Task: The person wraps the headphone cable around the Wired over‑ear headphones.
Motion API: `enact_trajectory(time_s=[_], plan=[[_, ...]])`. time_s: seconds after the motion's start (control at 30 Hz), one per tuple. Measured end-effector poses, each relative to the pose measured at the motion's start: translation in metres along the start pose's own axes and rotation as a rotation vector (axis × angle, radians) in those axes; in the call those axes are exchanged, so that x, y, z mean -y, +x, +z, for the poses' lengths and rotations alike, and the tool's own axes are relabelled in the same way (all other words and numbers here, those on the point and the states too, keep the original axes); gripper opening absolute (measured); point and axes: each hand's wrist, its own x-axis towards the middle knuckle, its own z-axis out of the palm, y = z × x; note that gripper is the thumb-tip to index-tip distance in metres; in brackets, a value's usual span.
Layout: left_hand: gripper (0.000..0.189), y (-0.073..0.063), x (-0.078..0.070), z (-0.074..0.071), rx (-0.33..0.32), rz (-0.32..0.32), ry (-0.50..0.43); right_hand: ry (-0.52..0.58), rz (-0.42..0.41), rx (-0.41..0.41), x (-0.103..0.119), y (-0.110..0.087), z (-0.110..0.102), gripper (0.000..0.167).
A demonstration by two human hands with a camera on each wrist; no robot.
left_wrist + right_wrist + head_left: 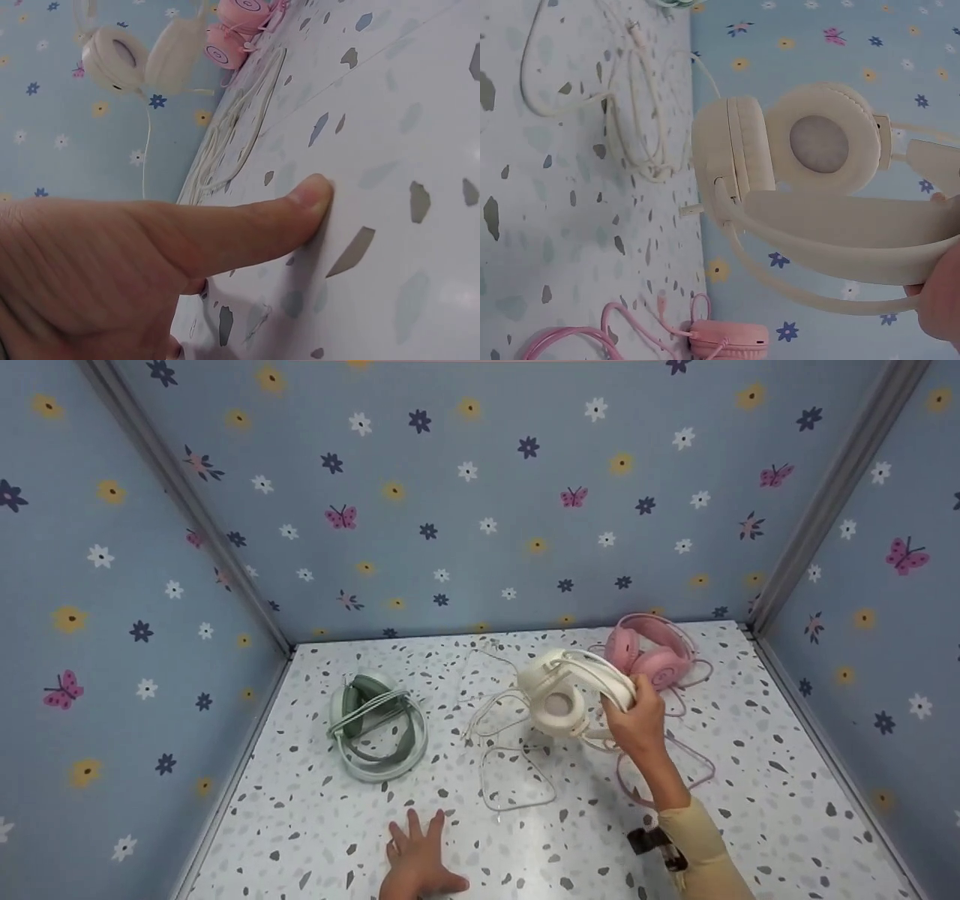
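Note:
White over-ear headphones [559, 709] hang above the table, their headband gripped by my right hand [637, 720]. In the right wrist view both ear cups [819, 142] of the white pair show, one turned to reveal its grey inner pad. A white cable [517, 808] trails from them in loops over the tabletop. My left hand [418, 859] rests on the table near the front, fingers spread, holding nothing; its thumb [262, 225] touches the surface in the left wrist view. Green headphones [379, 727] lie at the left, and pink headphones [652, 652] are at the back right, behind the white pair.
The speckled white tabletop [300, 825] is bounded by blue flowered panels [465, 510] at the back and both sides, with grey frame posts in the corners. A pink cable [697, 757] loops near my right forearm.

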Motion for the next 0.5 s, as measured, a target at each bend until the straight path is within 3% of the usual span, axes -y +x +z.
enact_trajectory(time_s=[0.13, 0.3, 0.5], plan=[[0.121, 0.001, -0.002, 0.001, 0.01, 0.01, -0.022, 0.152, 0.112, -0.036, 0.008, -0.009, -0.024, 0.021], [0.121, 0.0, 0.001, 0.002, -0.003, 0.003, -0.017, 0.564, 0.315, -0.025, 0.024, -0.026, -0.047, 0.015], [0.122, 0.0, 0.002, 0.003, -0.009, -0.02, -0.019, 0.929, 0.389, 0.032, 0.03, -0.047, -0.066, 0.015]])
